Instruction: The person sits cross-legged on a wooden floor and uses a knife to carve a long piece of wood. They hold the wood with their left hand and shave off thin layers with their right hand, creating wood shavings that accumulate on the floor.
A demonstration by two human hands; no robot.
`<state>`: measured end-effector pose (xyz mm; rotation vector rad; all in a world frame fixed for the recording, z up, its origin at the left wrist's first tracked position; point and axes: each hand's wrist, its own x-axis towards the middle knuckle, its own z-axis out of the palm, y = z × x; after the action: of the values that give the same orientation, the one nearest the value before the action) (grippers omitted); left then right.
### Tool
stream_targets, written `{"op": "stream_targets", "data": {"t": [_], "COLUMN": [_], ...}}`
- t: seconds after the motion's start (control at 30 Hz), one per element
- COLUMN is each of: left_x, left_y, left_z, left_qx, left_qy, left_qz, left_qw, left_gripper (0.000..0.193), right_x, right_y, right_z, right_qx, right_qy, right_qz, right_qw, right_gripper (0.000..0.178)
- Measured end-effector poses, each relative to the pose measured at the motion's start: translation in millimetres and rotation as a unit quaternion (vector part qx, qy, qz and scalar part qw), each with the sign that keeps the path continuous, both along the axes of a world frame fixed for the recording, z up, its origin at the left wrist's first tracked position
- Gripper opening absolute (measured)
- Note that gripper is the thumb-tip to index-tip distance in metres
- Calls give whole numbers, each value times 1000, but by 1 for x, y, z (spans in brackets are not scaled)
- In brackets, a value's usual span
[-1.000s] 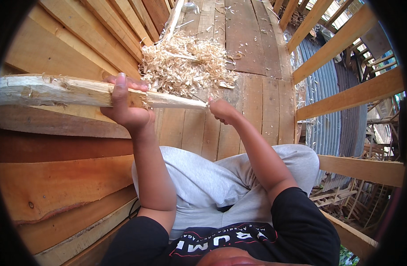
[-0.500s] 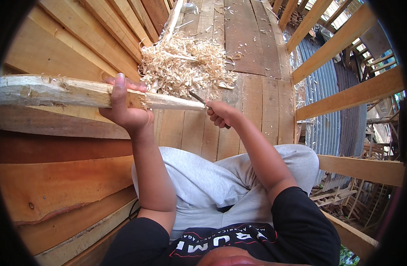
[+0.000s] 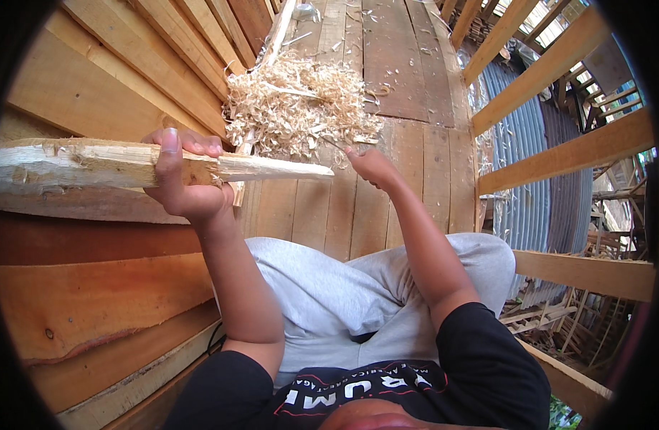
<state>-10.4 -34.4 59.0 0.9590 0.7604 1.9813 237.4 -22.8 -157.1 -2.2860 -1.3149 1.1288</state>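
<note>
Currently the person sits on a plank floor (image 3: 408, 79) with both arms stretched forward over grey trousers (image 3: 344, 301). The left hand (image 3: 182, 175) grips a long pale piece of wood (image 3: 93, 163); its fingers are wrapped around the piece, with the thumb lying on top, so they are clamped on the wood. The piece lies almost level, its thick rough end toward the left rim of the picture and its thin, pointed end reaching to the right, near the other hand. The right hand (image 3: 372, 166) is just beside this pointed tip, and its fingers are closed around a small tool (image 3: 335, 145) of which only a thin dark part shows above the knuckles; what kind of tool it is I cannot tell. Beyond both hands, a heap of light wood shavings (image 3: 297, 107) lies on the floor, toward its far edge. Wide brown boards (image 3: 93, 287) are stacked along the left side of the floor. On the right side, wooden rails (image 3: 566, 154) stand in front of a corrugated metal sheet (image 3: 519, 143).
</note>
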Motion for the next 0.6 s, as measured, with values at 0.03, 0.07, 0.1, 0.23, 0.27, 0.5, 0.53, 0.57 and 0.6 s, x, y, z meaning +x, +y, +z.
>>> {"op": "stream_targets", "data": {"t": [0.03,0.07,0.1,0.23,0.27,0.5,0.53,0.57,0.6], "left_x": [-3,-4,-5,-3,-3,-4,-5,-5,-6], "left_y": [0,0,0,1,1,1,1,1,2], "left_z": [0,1,0,-1,-1,-1,-1,-2,-2], "left_qx": [5,15,23,42,40,24,23,23,23], "left_qy": [1,5,9,21,20,15,16,15,14], "left_qz": [-1,-14,-26,-54,-53,-44,-45,-43,-43], "left_qw": [1000,1000,999,997,998,999,999,999,999], "left_gripper": [20,20,20,20,20,19,18,18,18], "right_x": [-4,-7,-10,-7,-5,1,5,10,16], "right_y": [-2,-4,-4,-8,-9,-5,-4,-4,-3], "right_z": [15,34,47,54,50,35,31,28,26], "right_qx": [11,21,21,71,95,152,169,187,179], "right_qy": [29,56,14,-109,-129,-163,-159,-153,-134], "right_qz": [10,16,17,36,46,43,54,65,78], "right_qw": [999,998,1000,991,986,974,971,968,972], "right_gripper": [65,66,61,50,47,25,22,19,20]}}
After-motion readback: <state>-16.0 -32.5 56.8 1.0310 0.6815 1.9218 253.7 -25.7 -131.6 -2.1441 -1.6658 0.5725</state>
